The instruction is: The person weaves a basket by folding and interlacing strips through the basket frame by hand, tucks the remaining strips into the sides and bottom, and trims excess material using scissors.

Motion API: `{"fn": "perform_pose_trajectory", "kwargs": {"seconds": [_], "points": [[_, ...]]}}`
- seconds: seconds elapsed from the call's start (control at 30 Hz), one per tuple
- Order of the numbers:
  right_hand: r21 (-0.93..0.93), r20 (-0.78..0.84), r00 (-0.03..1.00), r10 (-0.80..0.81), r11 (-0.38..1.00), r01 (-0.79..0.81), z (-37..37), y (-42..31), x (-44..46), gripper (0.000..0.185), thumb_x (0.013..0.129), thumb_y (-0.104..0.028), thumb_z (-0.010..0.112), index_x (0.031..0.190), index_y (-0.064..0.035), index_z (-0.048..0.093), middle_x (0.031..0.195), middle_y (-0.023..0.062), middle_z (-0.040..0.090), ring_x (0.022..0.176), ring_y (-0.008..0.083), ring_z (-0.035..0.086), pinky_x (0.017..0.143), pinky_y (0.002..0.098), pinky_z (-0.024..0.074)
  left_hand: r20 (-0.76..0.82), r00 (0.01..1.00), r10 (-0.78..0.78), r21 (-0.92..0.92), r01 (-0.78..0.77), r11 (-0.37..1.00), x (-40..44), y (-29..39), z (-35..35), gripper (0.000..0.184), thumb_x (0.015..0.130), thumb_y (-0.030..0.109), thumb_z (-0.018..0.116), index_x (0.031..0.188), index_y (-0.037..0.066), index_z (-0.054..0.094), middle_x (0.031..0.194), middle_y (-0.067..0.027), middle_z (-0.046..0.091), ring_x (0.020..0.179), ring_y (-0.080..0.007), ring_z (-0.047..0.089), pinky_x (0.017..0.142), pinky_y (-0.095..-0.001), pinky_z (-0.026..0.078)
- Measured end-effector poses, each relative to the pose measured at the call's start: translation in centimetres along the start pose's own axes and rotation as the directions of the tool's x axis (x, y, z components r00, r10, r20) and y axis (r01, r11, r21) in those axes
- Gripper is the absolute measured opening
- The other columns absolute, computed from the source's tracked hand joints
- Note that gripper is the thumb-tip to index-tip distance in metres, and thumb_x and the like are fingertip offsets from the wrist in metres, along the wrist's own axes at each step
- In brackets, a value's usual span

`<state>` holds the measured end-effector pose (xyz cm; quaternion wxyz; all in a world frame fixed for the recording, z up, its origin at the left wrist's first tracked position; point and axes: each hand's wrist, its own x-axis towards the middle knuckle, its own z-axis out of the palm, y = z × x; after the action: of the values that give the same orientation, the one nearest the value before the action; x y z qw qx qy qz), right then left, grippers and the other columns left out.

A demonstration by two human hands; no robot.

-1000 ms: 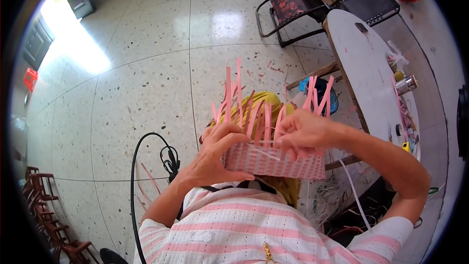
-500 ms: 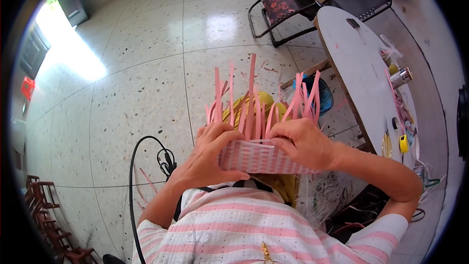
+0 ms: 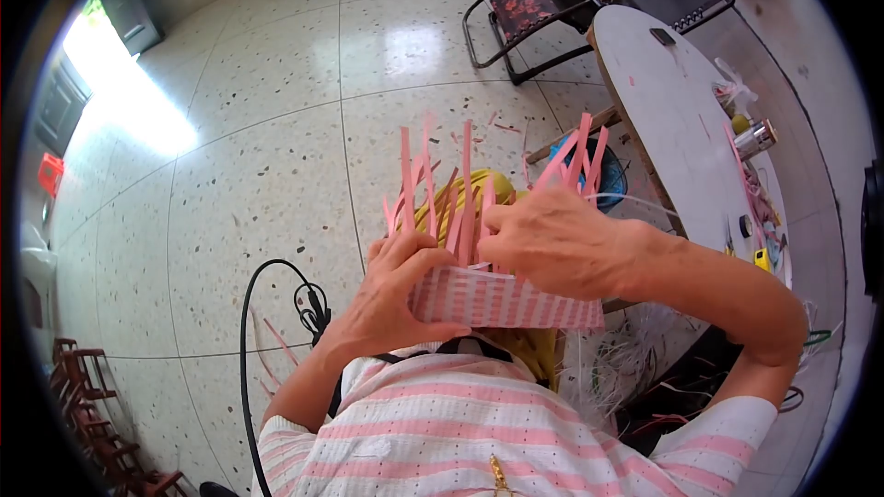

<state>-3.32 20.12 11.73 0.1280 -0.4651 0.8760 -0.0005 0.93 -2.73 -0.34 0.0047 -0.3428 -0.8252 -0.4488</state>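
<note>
A pink-and-white woven basket piece [image 3: 502, 302] lies across my lap, with long loose pink strips [image 3: 468, 166] standing up from its far edge. My left hand [image 3: 396, 290] is closed round its left side, thumb on the near face and fingers at the upper edge. Over the upper edge, my right hand [image 3: 562, 239] is closed in a pinch among the pink strips. A thin white strip [image 3: 635, 199] runs out rightward from behind that hand; its other end is hidden by the fingers.
At right stands a white-topped table [image 3: 668, 120] with a yellow tape measure [image 3: 762, 260] and a metal can [image 3: 755, 139]. A folding chair [image 3: 529, 14] is beyond it. A black cable [image 3: 247, 359] loops at left. White strip scraps [image 3: 612, 359] lie at lower right.
My right hand has moved up and slightly left from the basket piece's edge, and the white strip now shows trailing behind it. My left hand keeps its hold.
</note>
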Motion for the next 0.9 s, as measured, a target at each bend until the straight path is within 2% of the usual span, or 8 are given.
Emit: {"fn": "perform_pose_trajectory", "kwargs": {"seconds": [0.03, 0.17, 0.23, 0.37, 0.43, 0.57, 0.63, 0.9], "points": [[-0.114, 0.075, 0.997, 0.031, 0.993, -0.022, -0.5, -0.4, 0.4, 0.014, 0.080, -0.008, 0.067, 0.091, -0.0009, 0.072, 0.095, 0.0178, 0.072, 0.088, 0.0352, 0.072, 0.074, 0.0442, 0.0565, 0.004, 1.000, -0.006, -0.005, 0.006, 1.000, 0.1, -0.1, 0.0, 0.075, 0.063, 0.034, 0.095, 0.125, 0.011, 0.061, 0.123, -0.0110, 0.054, 0.122, -0.0305, 0.050, 0.108, -0.0459, 0.031], [-0.103, 0.189, 0.962, 0.195, 0.979, -0.178, -2.3, -1.2, 0.7, 0.009, 0.080, -0.006, 0.065, 0.083, 0.0002, 0.071, 0.084, 0.0185, 0.073, 0.081, 0.0340, 0.073, 0.070, 0.0438, 0.0565, 0.003, 1.000, 0.010, -0.010, -0.010, 1.000, 0.2, -0.2, 0.1, 0.073, 0.063, 0.034, 0.095, 0.124, 0.011, 0.061, 0.124, -0.0114, 0.054, 0.123, -0.0304, 0.050, 0.107, -0.0457, 0.031], [0.340, 0.389, 0.840, 0.377, 0.789, -0.512, -1.4, 0.4, 0.3, 0.017, 0.086, -0.012, 0.066, 0.084, 0.0045, 0.070, 0.087, 0.0187, 0.072, 0.078, 0.0295, 0.072, 0.073, 0.0406, 0.0550, 0.001, 1.000, 0.008, -0.007, -0.008, 1.000, 0.1, -0.3, 0.1, 0.073, 0.063, 0.034, 0.095, 0.124, 0.012, 0.061, 0.124, -0.0114, 0.055, 0.123, -0.0304, 0.051, 0.107, -0.0456, 0.032], [0.639, 0.316, 0.860, 0.402, 0.580, -0.506, 0.8, 1.4, -2.5, 0.017, 0.092, -0.012, 0.065, 0.088, 0.0043, 0.068, 0.081, 0.0103, 0.071, 0.074, 0.0180, 0.071, 0.070, 0.0354, 0.0536, -0.043, 0.999, 0.020, -0.016, -0.021, 1.000, 0.0, -0.7, 0.1, 0.071, 0.062, 0.032, 0.095, 0.122, 0.012, 0.062, 0.123, -0.0109, 0.056, 0.122, -0.0299, 0.052, 0.106, -0.0445, 0.032], [0.813, 0.337, 0.814, 0.473, 0.290, -0.505, 1.6, 0.7, -3.5, 0.013, 0.092, -0.007, 0.063, 0.091, 0.0052, 0.067, 0.078, 0.0109, 0.070, 0.074, 0.0177, 0.072, 0.061, 0.0332, 0.0522, -0.046, 0.999, 0.019, -0.020, -0.020, 1.000, 0.0, -0.7, 0.1, 0.071, 0.062, 0.032, 0.095, 0.122, 0.012, 0.063, 0.122, -0.0107, 0.057, 0.122, -0.0296, 0.052, 0.106, -0.0442, 0.032], [0.837, 0.069, 0.910, 0.409, 0.472, -0.275, 4.4, 1.2, -6.0, 0.012, 0.096, -0.008, 0.062, 0.098, 0.0042, 0.065, 0.078, 0.0106, 0.070, 0.063, 0.0145, 0.069, 0.051, 0.0283, 0.0489, -0.015, 1.000, 0.016, -0.012, -0.017, 1.000, 0.1, -0.8, 0.0, 0.070, 0.061, 0.030, 0.095, 0.120, 0.012, 0.064, 0.122, -0.0103, 0.058, 0.121, -0.0292, 0.053, 0.105, -0.0434, 0.033], [0.892, 0.361, 0.837, 0.411, 0.109, -0.438, 3.9, 0.7, -6.8, 0.014, 0.099, -0.009, 0.059, 0.103, 0.0039, 0.063, 0.077, 0.0121, 0.070, 0.053, 0.0131, 0.066, 0.045, 0.0256, 0.0477, -0.010, 1.000, 0.029, 0.014, -0.029, 0.999, 0.1, -0.7, -0.1, 0.070, 0.061, 0.030, 0.096, 0.121, 0.011, 0.064, 0.122, -0.0103, 0.058, 0.120, -0.0294, 0.053, 0.105, -0.0435, 0.033], [0.922, 0.269, 0.851, 0.451, 0.134, -0.363, 5.8, 0.9, -7.6, 0.011, 0.100, -0.006, 0.058, 0.103, 0.0047, 0.062, 0.077, 0.0122, 0.071, 0.052, 0.0130, 0.065, 0.047, 0.0263, 0.0516, -0.046, 0.997, 0.067, 0.086, -0.063, 0.994, 0.6, 0.8, -0.2, 0.069, 0.062, 0.030, 0.094, 0.121, 0.009, 0.064, 0.121, -0.0098, 0.057, 0.120, -0.0308, 0.053, 0.108, -0.0460, 0.032]]}}
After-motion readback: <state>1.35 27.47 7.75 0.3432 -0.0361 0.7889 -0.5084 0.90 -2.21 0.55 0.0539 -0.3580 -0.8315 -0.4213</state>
